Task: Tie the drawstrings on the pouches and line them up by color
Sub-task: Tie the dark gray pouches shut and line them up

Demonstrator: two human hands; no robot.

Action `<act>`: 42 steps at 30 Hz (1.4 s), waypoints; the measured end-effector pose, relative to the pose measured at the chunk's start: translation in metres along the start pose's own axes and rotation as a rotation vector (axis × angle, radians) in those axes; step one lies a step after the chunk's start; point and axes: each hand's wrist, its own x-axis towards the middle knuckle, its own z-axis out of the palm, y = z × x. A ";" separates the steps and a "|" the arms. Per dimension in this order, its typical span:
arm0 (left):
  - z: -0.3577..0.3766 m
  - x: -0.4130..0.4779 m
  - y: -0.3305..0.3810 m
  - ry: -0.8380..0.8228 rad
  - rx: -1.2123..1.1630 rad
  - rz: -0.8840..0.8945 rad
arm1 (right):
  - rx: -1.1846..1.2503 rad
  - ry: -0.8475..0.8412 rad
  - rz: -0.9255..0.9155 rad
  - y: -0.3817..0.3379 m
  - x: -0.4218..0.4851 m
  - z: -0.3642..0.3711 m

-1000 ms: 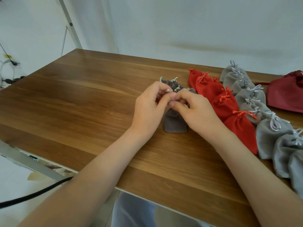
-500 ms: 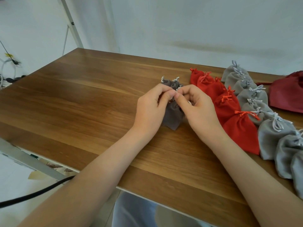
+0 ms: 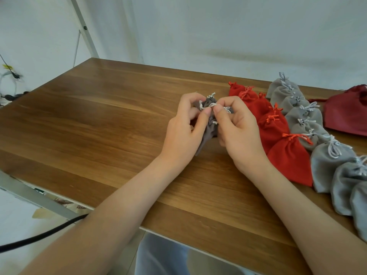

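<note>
A dark grey pouch [image 3: 210, 129] hangs between my hands, lifted off the wooden table [image 3: 103, 124]. My left hand [image 3: 183, 130] and my right hand [image 3: 239, 132] each pinch its pale drawstring [image 3: 212, 105] at the gathered neck, thumbs nearly touching. More dark grey fabric shows behind my fingers; I cannot tell if it is a second pouch. To the right lies a row of several red pouches [image 3: 288, 155] with tied orange strings. Beyond it runs a row of several light grey pouches [image 3: 329, 161] with tied white strings.
A larger dark red cloth bag [image 3: 349, 114] lies at the far right edge. A black cable [image 3: 35, 238] runs below the table's near-left edge, beside a metal frame bar [image 3: 29, 195]. A white wall stands behind the table.
The dark grey pouch has come up off the table and now hangs from its string. Both hands rose slightly and their thumbs closed together on the drawstring.
</note>
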 end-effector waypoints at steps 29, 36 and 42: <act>-0.001 0.005 -0.007 -0.221 -0.124 -0.182 | -0.162 0.013 0.005 0.004 0.009 -0.015; 0.000 0.006 -0.008 -0.254 -0.153 -0.201 | 0.041 -0.108 0.025 -0.009 0.003 -0.015; 0.000 0.005 -0.007 -0.232 -0.007 -0.048 | -0.007 -0.099 0.054 -0.006 0.005 -0.016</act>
